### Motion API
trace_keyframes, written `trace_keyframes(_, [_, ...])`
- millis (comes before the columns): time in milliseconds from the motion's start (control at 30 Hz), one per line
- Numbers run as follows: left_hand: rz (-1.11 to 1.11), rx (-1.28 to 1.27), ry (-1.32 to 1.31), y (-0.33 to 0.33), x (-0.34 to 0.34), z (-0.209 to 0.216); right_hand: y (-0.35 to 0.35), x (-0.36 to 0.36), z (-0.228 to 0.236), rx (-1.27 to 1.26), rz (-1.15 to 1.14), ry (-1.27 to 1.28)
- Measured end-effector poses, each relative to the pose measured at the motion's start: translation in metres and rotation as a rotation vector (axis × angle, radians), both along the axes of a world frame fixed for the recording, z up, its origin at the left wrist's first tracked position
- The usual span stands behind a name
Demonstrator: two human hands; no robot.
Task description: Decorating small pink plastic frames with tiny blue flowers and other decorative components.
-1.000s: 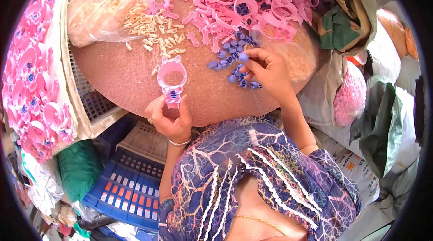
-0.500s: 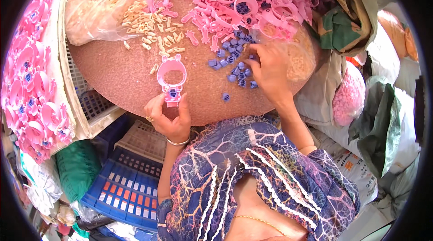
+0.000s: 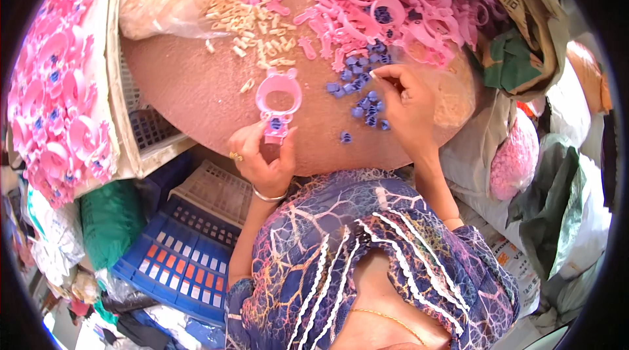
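So we've got our left hand over the 7 o'clock part of the round, speckled brownish worktop, and its grip is pinched snug, thumb and finger on either side of the tail end of a pink plastic ring piece. Cute little thing: glossy bubblegum-pink hoop, wide open in the middle, two stubby round ears at 11 and 1 o'clock on its rim. At its 6 o'clock there's a paler pink end with a dark blue insert showing ridges across it.

Our right hand is over toward 4 o'clock, fingers bent at the edge of a scatter of small blue plastic pieces. That grip looks nearly closed at the tips, but we honestly can't tell if a piece is in there. One stray blue piece sits apart, around 5 o'clock. Big tangled pile of pink plastic parts at 1 o'clock, small cream-coloured clips at 10.
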State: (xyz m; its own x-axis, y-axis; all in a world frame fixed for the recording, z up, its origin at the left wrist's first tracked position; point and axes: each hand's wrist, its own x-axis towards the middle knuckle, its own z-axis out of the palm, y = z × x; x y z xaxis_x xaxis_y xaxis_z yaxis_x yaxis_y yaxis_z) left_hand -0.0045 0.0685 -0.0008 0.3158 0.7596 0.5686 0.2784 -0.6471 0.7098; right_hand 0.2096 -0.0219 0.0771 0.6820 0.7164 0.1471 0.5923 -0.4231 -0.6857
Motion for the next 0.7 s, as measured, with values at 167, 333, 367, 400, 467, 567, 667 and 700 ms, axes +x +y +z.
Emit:
trace_keyframes(167, [-0.025, 0.082, 0.039, 0.006, 0.003, 0.007, 0.010, -0.024, 0.006, 0.091, 0.173, 0.715])
trace_keyframes(333, [-0.021, 0.092, 0.026, 0.006, 0.003, 0.005, 0.022, -0.038, 0.004, 0.031, 0.306, 1.046])
trace_keyframes(367, [-0.026, 0.100, 0.019, 0.006, 0.003, 0.005, 0.023, -0.040, 0.003, 0.027, 0.314, 1.050])
trace_keyframes(400, [-0.029, 0.104, 0.023, 0.006, 0.002, 0.004, 0.024, -0.043, 0.001, 0.027, 0.296, 1.048])
trace_keyframes(467, [-0.030, 0.125, 0.025, 0.006, 0.002, 0.005, 0.025, -0.046, -0.002, 0.024, 0.282, 1.047])
trace_keyframes(567, [-0.035, 0.166, 0.023, 0.006, 0.003, 0.005, 0.025, -0.049, -0.003, 0.103, 0.413, 0.459])
trace_keyframes(667, [-0.050, 0.185, 0.030, 0.005, 0.002, 0.007, 0.028, -0.050, -0.003, 0.148, 0.452, 0.101])
trace_keyframes(700, [-0.050, 0.195, 0.028, 0.004, 0.002, 0.006, 0.029, -0.048, -0.005, 0.215, 0.485, -0.017])
